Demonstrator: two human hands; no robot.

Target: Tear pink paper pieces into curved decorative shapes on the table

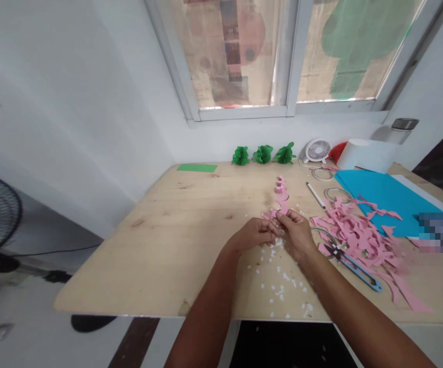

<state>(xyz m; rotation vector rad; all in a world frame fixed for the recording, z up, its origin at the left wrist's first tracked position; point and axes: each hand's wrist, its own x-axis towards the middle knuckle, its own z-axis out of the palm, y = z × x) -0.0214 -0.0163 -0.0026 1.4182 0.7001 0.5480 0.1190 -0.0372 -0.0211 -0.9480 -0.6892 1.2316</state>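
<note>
My left hand [255, 235] and right hand [298, 234] sit close together over the desk [160, 245]. The right pinches a pink paper strip [283, 196] trailing to 12 o'clock; whether the left grips it too, I cannot tell. I judge this fine fingertip work, calling next for a light pinch. The pinched spot is hidden; white scraps [280, 294] at 6 o'clock are too tiny to identify.
</note>
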